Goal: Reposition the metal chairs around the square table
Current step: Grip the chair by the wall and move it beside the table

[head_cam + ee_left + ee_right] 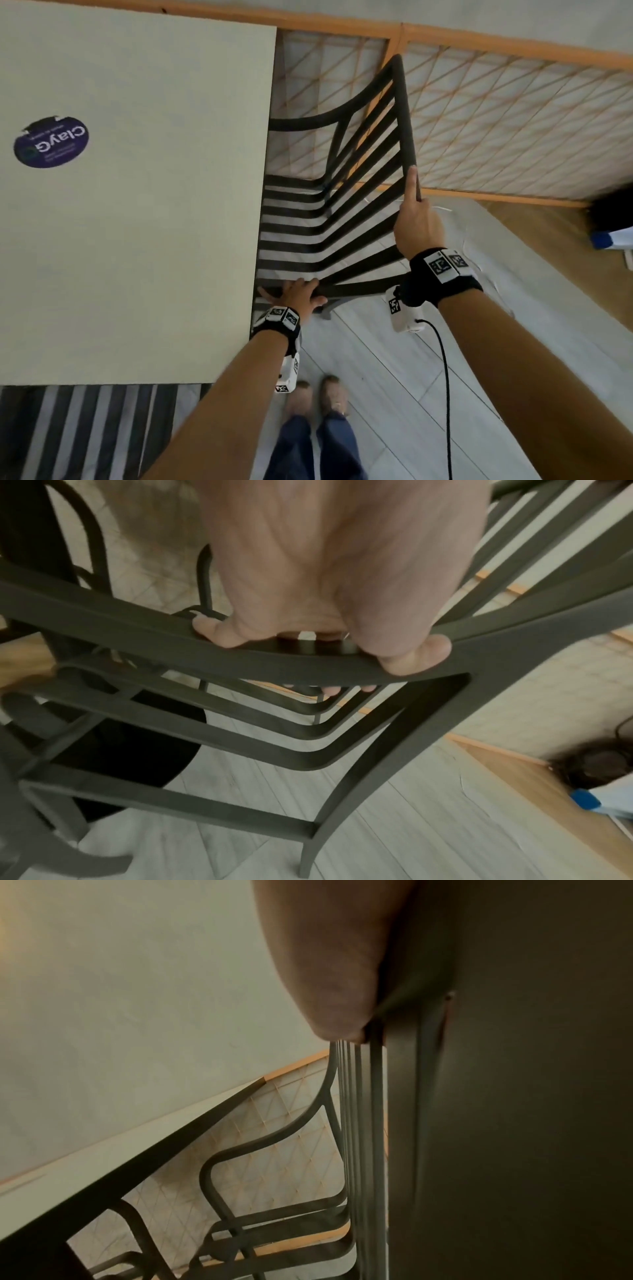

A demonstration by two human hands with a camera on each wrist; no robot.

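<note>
A dark metal slatted chair (405, 113) stands at the right side of the pale square table (137, 222), its seat partly under the tabletop. My left hand (298, 294) grips the chair's near side rail, close to the table edge. The left wrist view shows that left hand (342, 574) with fingers curled round the rail (120, 620). My right hand (416, 212) holds the top rail of the chair back. In the right wrist view, the right hand (335, 961) presses against the back rail (400, 1123), beside the table edge (137, 1144).
A second slatted chair (85, 428) sits at the table's near side. A lattice screen with an orange frame (496, 113) runs behind the chair. A blue and white item (613, 238) lies at the right. My feet (317, 397) stand on grey plank floor.
</note>
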